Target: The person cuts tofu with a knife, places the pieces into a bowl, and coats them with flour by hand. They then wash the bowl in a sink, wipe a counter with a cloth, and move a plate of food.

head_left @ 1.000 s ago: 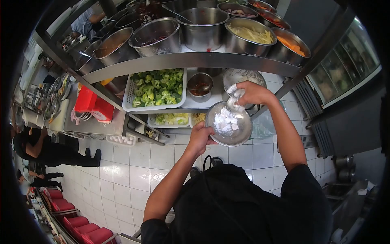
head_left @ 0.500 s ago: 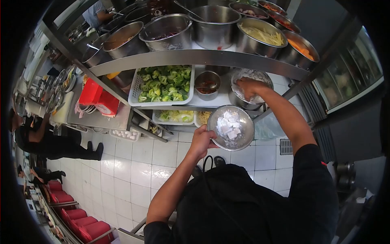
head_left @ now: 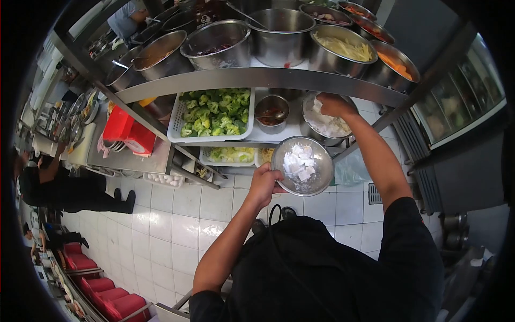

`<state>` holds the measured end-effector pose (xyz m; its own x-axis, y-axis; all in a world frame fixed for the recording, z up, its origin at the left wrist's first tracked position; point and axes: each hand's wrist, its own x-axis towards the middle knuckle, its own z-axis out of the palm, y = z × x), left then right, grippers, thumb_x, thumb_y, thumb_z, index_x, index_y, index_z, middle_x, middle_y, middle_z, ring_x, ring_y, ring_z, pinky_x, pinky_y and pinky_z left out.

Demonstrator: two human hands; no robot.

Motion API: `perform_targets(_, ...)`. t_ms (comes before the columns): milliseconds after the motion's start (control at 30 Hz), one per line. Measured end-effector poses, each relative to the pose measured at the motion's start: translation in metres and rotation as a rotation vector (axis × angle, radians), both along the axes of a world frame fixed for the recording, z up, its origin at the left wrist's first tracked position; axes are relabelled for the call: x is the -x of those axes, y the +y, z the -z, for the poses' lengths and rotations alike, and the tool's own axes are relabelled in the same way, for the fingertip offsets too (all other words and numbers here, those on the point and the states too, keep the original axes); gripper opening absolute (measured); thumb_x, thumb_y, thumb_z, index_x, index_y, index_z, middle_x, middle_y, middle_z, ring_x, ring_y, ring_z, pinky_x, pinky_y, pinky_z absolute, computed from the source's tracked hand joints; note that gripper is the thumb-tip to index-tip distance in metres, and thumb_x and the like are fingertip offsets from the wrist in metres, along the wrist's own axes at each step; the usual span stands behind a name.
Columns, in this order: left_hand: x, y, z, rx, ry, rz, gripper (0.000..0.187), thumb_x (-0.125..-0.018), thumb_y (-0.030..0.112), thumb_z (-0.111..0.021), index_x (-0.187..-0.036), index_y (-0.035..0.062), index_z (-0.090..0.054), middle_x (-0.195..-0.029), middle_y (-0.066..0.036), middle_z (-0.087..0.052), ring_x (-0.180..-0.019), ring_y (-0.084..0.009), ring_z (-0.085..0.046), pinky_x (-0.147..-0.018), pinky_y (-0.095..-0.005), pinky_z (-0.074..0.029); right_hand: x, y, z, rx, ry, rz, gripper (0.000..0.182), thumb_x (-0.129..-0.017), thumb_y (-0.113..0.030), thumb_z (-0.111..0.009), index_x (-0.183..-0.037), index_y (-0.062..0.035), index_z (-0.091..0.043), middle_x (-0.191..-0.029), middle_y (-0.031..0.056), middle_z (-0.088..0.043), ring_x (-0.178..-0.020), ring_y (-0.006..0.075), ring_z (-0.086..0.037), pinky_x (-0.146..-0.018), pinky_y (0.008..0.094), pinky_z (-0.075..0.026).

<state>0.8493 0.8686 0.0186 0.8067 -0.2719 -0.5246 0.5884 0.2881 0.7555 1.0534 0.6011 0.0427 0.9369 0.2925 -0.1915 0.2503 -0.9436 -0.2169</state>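
Observation:
My left hand grips the rim of a shallow metal bowl, thumb over the edge. Several white cubes, dusted with powder, lie in this bowl. Up and to the right, my right hand reaches into a metal pot on the shelf. White powdery stuff with lumps fills the pot. The fingers of that hand are curled downward, with something white by the fingertips that I cannot make out. Beside the pot stands a smaller metal pot with dark red contents and a spoon.
A white basket of broccoli sits on the same shelf. Above runs a steel shelf edge with several metal pots of cut vegetables. At left are a red scale and a person in black.
My right hand has moved up and toward the pot's far side, baring more of the white contents. The bowl in my left hand stays nearly where it was.

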Motion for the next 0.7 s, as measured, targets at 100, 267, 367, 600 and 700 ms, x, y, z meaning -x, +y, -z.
perform_targets(100,-0.003,-0.001,0.002,-0.003,0.004,0.019,0.023,-0.074,0.0,-0.051,-0.097,-0.0012,-0.05,-0.095,-0.014,-0.058,-0.081,-0.0254,-0.064,-0.065,-0.0376,-0.059,0.011,-0.007,0.004,-0.109,-0.21,0.081,0.04,-0.063,-0.008,-0.058,-0.102,-0.002,-0.061,-0.102,0.0201,-0.061,-0.098,0.0338,-0.058,-0.088,0.0371,-0.045)
perform_targets(267,-0.008,-0.007,-0.004,-0.025,-0.009,0.025,0.019,-0.075,0.0,-0.051,-0.093,-0.0001,-0.049,-0.094,-0.014,-0.057,-0.081,-0.0249,-0.063,-0.065,-0.0373,-0.058,0.03,-0.002,-0.024,-0.009,-0.073,0.062,0.044,-0.065,-0.011,-0.06,-0.108,-0.0034,-0.06,-0.108,0.0205,-0.06,-0.104,0.033,-0.057,-0.09,0.0372,-0.044)
perform_targets(367,-0.009,-0.012,-0.009,-0.049,-0.01,0.046,0.018,-0.075,0.001,-0.051,-0.093,0.0003,-0.049,-0.094,-0.013,-0.057,-0.081,-0.025,-0.063,-0.065,-0.0369,-0.058,0.042,0.005,-0.026,0.014,0.074,0.056,0.048,-0.066,-0.009,-0.059,-0.114,-0.0046,-0.059,-0.113,0.0206,-0.059,-0.109,0.0326,-0.055,-0.094,0.0357,-0.042)
perform_targets(600,-0.006,-0.006,0.001,-0.03,0.002,0.07,0.021,-0.074,0.001,-0.051,-0.095,-0.0001,-0.049,-0.096,-0.014,-0.057,-0.084,-0.0252,-0.062,-0.066,-0.037,-0.058,0.03,0.005,0.028,0.26,0.055,-0.16,0.075,-0.061,-0.006,-0.067,-0.131,-0.011,-0.041,-0.132,0.0151,-0.042,-0.126,0.0364,-0.037,-0.102,0.0388,-0.036)
perform_targets(700,-0.004,-0.003,-0.001,-0.045,0.03,0.082,0.023,-0.074,0.001,-0.052,-0.097,0.0,-0.049,-0.097,-0.014,-0.057,-0.085,-0.0249,-0.062,-0.066,-0.037,-0.058,0.025,0.003,0.032,0.156,0.007,-0.139,0.068,-0.063,-0.007,-0.065,-0.128,-0.0112,-0.044,-0.127,0.0153,-0.045,-0.123,0.0352,-0.04,-0.101,0.0387,-0.037)
